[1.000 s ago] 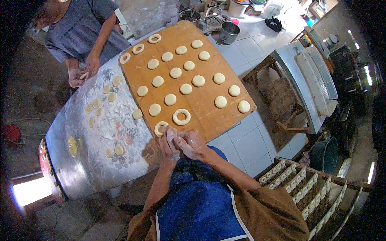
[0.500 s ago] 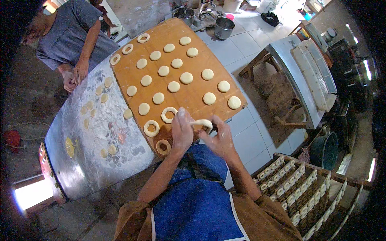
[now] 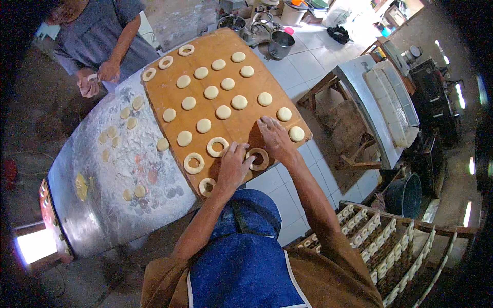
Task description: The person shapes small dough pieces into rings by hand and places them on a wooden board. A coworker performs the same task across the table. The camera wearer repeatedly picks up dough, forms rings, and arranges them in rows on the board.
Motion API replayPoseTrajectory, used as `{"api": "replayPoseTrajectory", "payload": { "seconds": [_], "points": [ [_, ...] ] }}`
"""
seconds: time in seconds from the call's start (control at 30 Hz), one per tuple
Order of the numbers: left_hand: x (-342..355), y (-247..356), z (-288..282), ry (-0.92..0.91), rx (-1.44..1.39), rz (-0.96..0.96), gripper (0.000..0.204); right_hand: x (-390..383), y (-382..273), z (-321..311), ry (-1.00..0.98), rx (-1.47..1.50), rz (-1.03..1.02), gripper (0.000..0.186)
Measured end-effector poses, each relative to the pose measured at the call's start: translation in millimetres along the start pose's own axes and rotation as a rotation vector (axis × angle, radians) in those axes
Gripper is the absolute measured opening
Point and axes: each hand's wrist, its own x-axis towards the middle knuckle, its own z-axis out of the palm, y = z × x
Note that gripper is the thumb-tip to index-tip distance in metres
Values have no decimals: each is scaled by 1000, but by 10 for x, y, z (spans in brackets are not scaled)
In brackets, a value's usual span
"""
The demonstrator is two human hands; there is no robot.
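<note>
My left hand (image 3: 235,165) rests at the board's near edge, fingers apart, its tips at the left side of a pale dough ring (image 3: 265,162). That ring lies flat on the orange-brown board (image 3: 246,120). Just beyond it, my right hand (image 3: 276,138) is closed over the spot of a dough disc, which its fingers hide. Near my left hand are other dough rings (image 3: 217,147), one partly beside my wrist. Several round dough discs (image 3: 239,102) are spread in rows across the board.
A floured metal table (image 3: 113,169) stands left, with small dough pieces and a yellow lump (image 3: 81,187). A co-worker (image 3: 97,41) handles something at its far side. A rack of dough rings (image 3: 390,251) is at lower right, a metal-topped table (image 3: 359,97) at right.
The dough ring held between both hands now lies on the board. My right hand has moved forward over a dough disc; my left hand has lowered beside the ring.
</note>
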Motion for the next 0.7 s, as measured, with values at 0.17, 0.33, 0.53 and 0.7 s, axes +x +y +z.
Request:
{"api": "replayPoseTrajectory", "payload": {
  "seconds": [0.17,0.33,0.53,0.7],
  "points": [
    [-575,21,-1140,196,-10,-191,28,185,223,-140,-389,180,231,22],
    [-1639,-1154,-1819,493,121,-469,21,382,-538,-297,-231,587,320,26],
    [-2318,-1541,-2455,721,108,-555,13,1315,-2463,1004,-225,661,-301,19],
    [-2273,-1585,-2693,771,97,-419,10,1936,-3328,1849,50,513,-190,29]
  ]
}}
